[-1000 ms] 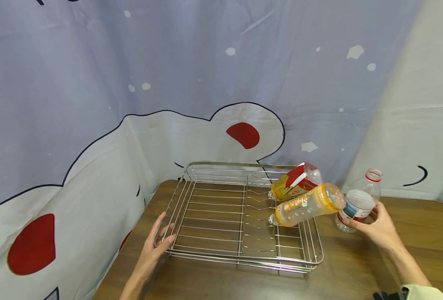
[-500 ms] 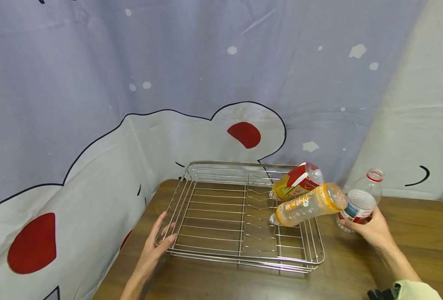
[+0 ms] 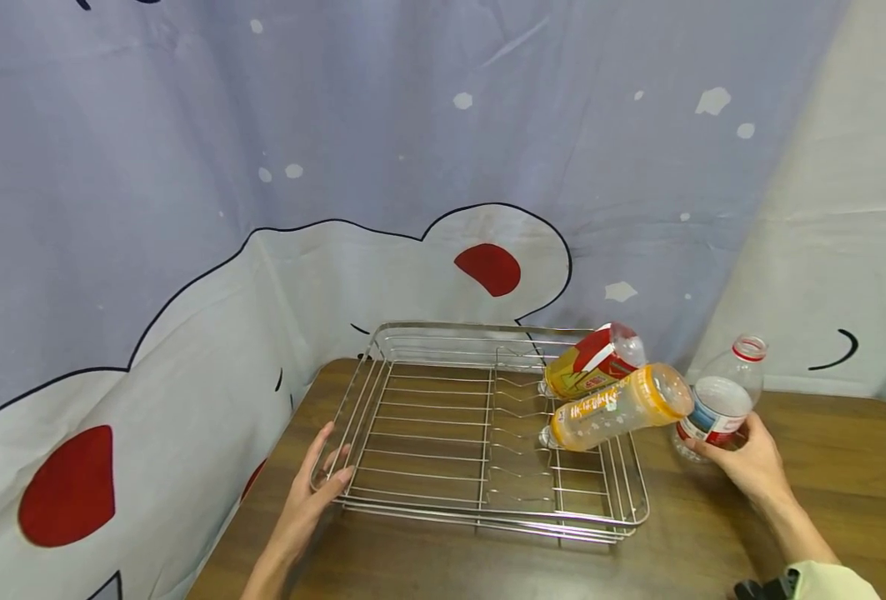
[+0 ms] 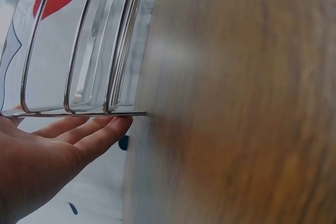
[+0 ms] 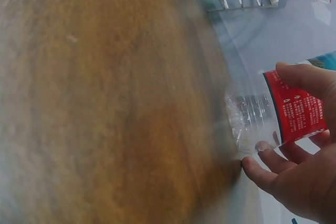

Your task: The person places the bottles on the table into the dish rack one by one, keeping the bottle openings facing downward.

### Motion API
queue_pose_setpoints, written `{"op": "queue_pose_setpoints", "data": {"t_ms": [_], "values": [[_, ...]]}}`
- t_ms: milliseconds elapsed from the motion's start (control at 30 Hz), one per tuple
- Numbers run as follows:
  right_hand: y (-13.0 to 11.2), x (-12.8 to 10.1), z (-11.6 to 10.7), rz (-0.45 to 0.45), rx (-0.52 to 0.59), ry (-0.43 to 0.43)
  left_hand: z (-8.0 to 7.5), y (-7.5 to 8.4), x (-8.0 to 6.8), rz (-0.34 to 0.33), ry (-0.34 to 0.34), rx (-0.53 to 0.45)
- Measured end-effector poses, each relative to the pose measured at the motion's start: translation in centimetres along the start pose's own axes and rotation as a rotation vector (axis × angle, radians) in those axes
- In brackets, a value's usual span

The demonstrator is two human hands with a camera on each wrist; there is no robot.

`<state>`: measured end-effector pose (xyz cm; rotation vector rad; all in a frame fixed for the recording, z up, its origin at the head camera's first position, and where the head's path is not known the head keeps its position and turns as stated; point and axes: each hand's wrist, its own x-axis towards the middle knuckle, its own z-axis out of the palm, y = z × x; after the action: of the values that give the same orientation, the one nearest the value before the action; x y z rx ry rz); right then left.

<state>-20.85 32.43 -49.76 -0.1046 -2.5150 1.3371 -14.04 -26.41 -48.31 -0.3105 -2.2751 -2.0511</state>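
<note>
A wire dish rack (image 3: 480,521) stands on a wooden table (image 3: 825,467). My left hand (image 3: 333,467) rests with straight fingers against its front-left corner; the left wrist view shows those fingers (image 4: 89,135) under the rack's wires (image 4: 73,51). My right hand (image 3: 713,446) grips a clear, uncapped water bottle (image 3: 720,400) with a red and blue label, tilted just right of the rack. In the right wrist view the hand (image 5: 294,177) wraps the bottle (image 5: 262,119) close above the table. An orange bottle (image 3: 615,408) and a yellow-red bottle (image 3: 588,362) lie tilted in the rack's right side.
A printed cloth backdrop (image 3: 412,167) hangs close behind and to the left of the table. The rack's left half holds nothing. Bare wood (image 3: 488,575) shows in front of the rack and on the table's right side.
My right hand with the water bottle has shifted very slightly left toward the rack. The left hand and the two bottles in the rack have not moved.
</note>
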Motion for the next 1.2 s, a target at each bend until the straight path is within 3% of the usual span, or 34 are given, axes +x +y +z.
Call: {"op": "queue_pose_setpoints", "data": {"t_ms": [600, 967, 1200], "values": [[0.5, -0.5, -0.3, -0.026, 0.020, 0.046, 0.2, -0.3, 0.0, -0.015, 0.006, -0.003], [-0.1, -0.8, -1.9, 0.011, 0.076, 0.040, 0.1, 0.1, 0.0, -0.005, 0.009, 0.012], [-0.9, -0.9, -3.0, -0.025, 0.101, 0.040, 0.1, 0.1, -0.1, -0.005, 0.013, 0.024]]}}
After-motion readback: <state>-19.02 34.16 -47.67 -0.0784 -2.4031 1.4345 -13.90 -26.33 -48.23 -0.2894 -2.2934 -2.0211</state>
